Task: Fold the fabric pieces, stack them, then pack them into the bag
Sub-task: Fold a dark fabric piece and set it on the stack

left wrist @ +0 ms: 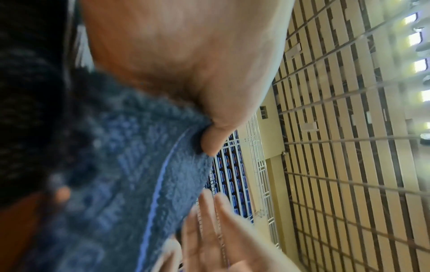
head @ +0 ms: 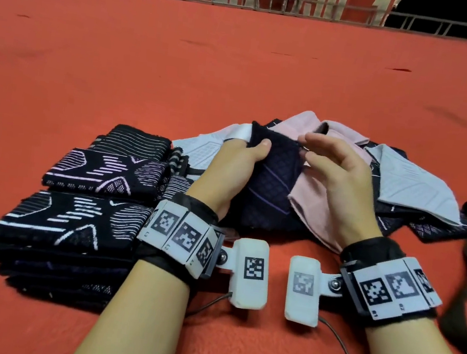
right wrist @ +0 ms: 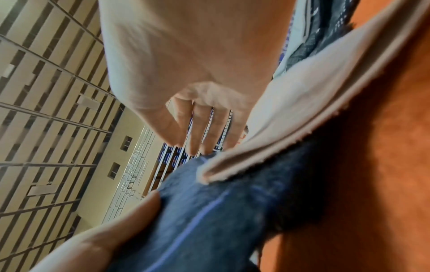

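Head view looks down from above; both wrist views look up, close, sharing the dark cloth (head: 270, 178).

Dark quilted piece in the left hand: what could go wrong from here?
1. Only the left hand pinches the dark quilted piece; the right hand hovers open, so the fold may come out uneven.
2. It lies against the pink fabric in the loose pile, which could get dragged along.
3. The folded stack sits beside the left wrist; a sweep could knock it askew.
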